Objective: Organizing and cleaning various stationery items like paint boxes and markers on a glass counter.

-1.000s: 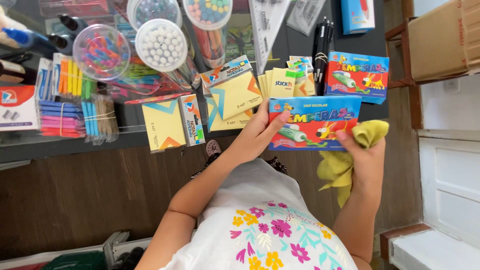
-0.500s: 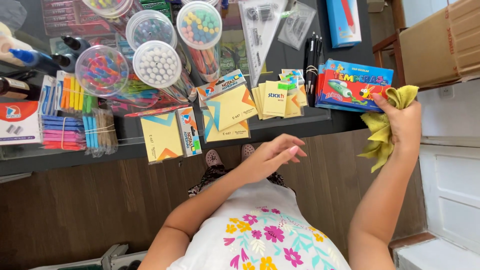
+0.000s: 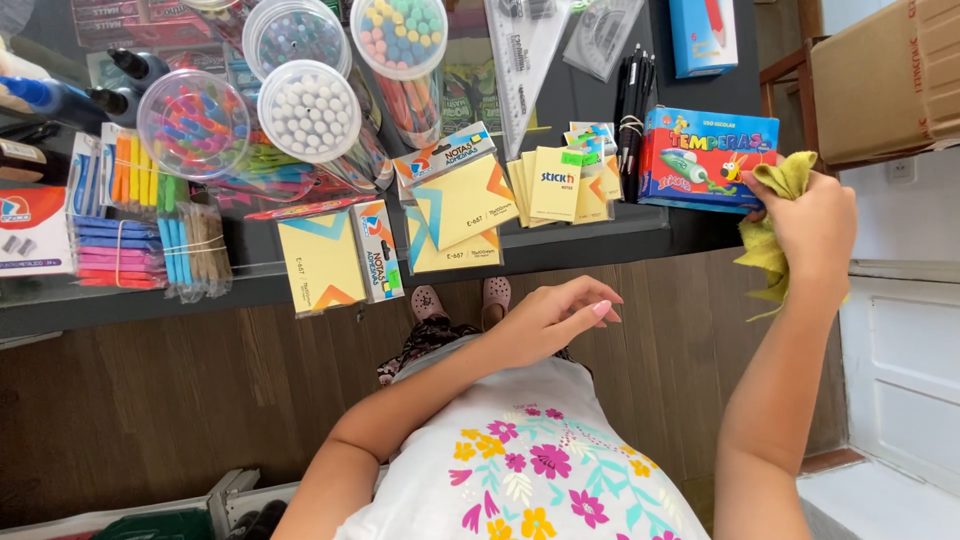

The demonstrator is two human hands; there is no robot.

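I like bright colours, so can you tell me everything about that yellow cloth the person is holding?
The yellow cloth is a soft, crumpled rag of yellow-green fabric, bunched up rather than spread flat. The right hand grips its middle, so part pokes out above the fingers and part hangs loosely below, with a thin frayed thread dangling. Its top edge presses against the right end of the colourful paint box at the edge of the dark counter. The left hand is away from it, empty.

cloth (image 3: 772,215) yellow-green; paint box (image 3: 705,158) blue and red; sticky-note packs (image 3: 455,200) yellow, orange-teal corners; shirt (image 3: 530,470) white, floral print
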